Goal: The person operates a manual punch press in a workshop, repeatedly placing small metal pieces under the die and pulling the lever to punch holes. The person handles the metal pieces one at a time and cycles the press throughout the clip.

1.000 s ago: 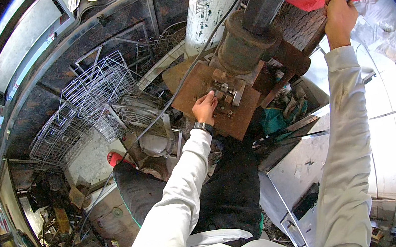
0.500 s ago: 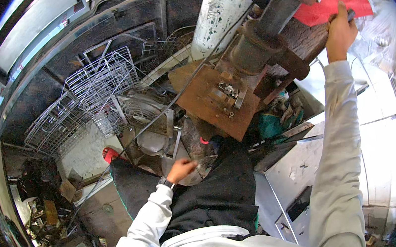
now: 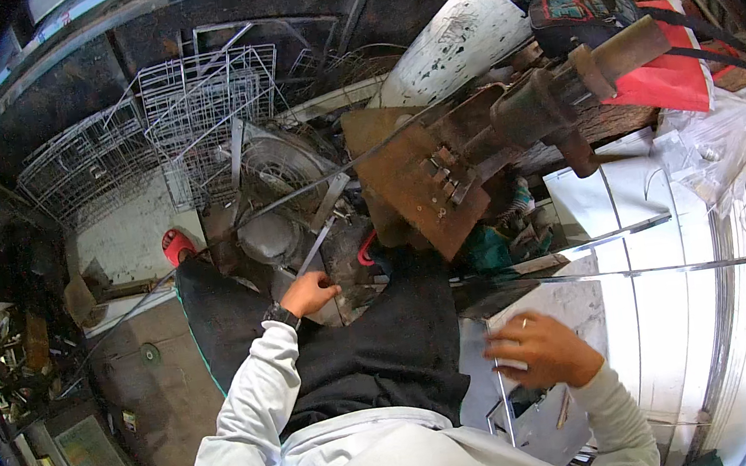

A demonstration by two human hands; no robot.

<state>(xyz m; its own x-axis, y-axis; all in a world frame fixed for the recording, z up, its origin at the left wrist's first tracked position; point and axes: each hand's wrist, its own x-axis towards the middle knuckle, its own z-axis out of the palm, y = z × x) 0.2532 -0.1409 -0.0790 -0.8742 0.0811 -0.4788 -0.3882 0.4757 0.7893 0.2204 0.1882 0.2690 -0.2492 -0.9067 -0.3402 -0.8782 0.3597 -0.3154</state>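
Observation:
My left hand (image 3: pixel 308 293) rests over my left thigh with its fingers curled in; whatever they may hold is hidden. A thin bright metal strip (image 3: pixel 316 247) ends close beside it, and I cannot tell whether they touch. Over the white sheets to the right, my right hand (image 3: pixel 544 349) hovers with loosely bent fingers apart and nothing in them. Ahead of my knees stands a rusty machine (image 3: pixel 531 108) with a thick column and a tilted-looking square plate (image 3: pixel 392 160). Small metal pieces (image 3: pixel 450 176) sit on that plate, away from both hands.
A white gas cylinder (image 3: pixel 451 39) leans behind the machine. Wire racks (image 3: pixel 210 104) and a round fan guard (image 3: pixel 275 166) lie at the far left. A long dark bar (image 3: pixel 679 267) crosses the right side, near a clear plastic bag (image 3: pixel 719 140) and red sheet (image 3: pixel 668 76).
My right hand has let go of the dark handle beside the red sheet and drawn back toward my body. The view has shifted; my left hand stays near my thigh.

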